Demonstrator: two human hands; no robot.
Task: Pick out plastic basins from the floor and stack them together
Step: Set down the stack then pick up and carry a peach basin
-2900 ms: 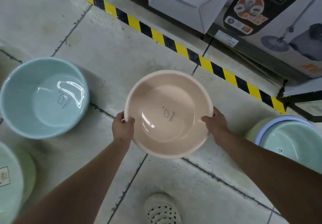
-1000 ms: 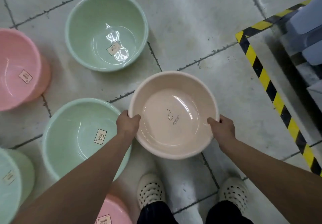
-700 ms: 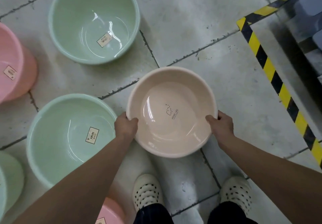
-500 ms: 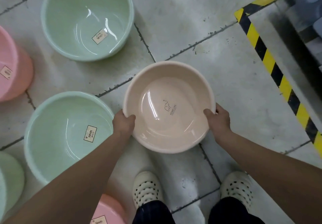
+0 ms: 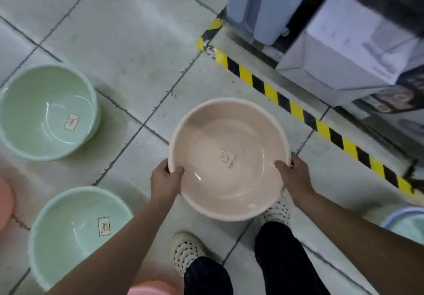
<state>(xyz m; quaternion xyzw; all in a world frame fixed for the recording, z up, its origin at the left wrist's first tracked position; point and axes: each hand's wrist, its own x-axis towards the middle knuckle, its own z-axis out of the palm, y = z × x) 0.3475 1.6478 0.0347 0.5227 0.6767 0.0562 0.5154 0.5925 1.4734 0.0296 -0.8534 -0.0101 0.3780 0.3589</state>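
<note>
While both hands grip its rim, the beige basin [image 5: 226, 157] is held in the air above the tiled floor [image 5: 128, 33], with its open side facing up toward the camera. It is round, so it has no clear long axis; the small printed logo on its bottom reads along a line that rises toward the upper right. The left hand [image 5: 165, 178] closes on the left edge of the rim, thumb inside the basin and the other fingers under the outside. The right hand [image 5: 292, 175] closes on the right edge in the same way, thumb lying inside.

Two green basins stand on the floor to the left, both open side up and each with a paper label inside: one green basin [image 5: 46, 111] further away, and a nearer green basin [image 5: 75, 232] partly covered by the left forearm. A pink basin [image 5: 5, 205] shows only at the left border, and another pink rim [image 5: 149, 291] at the bottom border. At the lower right edge stands a pale basin with a blue rim [image 5: 406, 221]. Yellow and black tape [image 5: 298, 111] runs diagonally across the floor beside grey boxes [image 5: 348, 49]. White perforated shoes [image 5: 187, 252] stand under the held basin.
</note>
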